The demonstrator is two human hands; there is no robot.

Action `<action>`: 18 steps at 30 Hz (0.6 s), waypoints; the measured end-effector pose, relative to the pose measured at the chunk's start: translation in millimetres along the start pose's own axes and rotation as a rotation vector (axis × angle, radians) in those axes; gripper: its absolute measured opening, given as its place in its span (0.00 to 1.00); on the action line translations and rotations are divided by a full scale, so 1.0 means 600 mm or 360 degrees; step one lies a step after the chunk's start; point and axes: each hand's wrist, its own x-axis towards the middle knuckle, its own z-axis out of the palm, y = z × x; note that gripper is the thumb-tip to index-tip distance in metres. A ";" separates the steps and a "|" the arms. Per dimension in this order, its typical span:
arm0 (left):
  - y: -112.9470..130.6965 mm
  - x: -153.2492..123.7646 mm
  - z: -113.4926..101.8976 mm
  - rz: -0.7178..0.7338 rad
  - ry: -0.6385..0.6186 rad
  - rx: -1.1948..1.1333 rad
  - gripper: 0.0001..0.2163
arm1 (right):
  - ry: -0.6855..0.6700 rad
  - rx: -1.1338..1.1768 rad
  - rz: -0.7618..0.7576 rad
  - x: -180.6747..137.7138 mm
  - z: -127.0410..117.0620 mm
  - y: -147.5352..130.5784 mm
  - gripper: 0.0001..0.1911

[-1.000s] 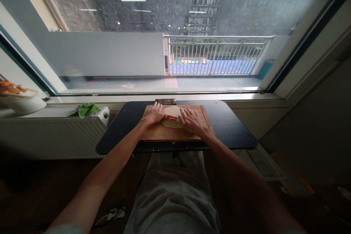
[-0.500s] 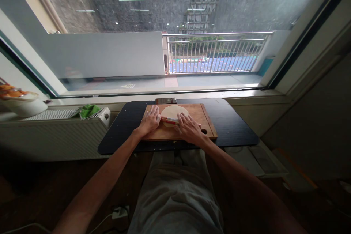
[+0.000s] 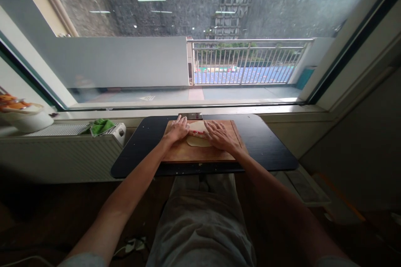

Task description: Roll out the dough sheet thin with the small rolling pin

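The left hand (image 3: 178, 129) and the right hand (image 3: 219, 135) lay nearly flat, fingers stretched, over both ends of the rolling pin (image 3: 198, 134), which crossed the dough (image 3: 198, 142) on the board (image 3: 183, 155).

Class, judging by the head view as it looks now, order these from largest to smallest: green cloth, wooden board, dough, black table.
1. Black table
2. Wooden board
3. Dough, partly covered
4. Green cloth

The last two are closer in apparent size, and the cloth is crumpled, so their true order is unsure.
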 end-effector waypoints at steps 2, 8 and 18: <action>0.000 0.013 0.003 -0.0009 -0.0014 -0.0004 0.29 | 0.0001 -0.0027 0.0002 0.007 0.002 0.008 0.35; 0.003 0.048 0.005 -0.0162 -0.0046 -0.0013 0.30 | -0.0080 -0.0015 0.0238 0.041 0.008 0.030 0.36; 0.002 0.025 0.003 -0.0010 -0.0077 0.0026 0.26 | 0.0145 0.0117 0.0477 0.081 0.021 0.073 0.30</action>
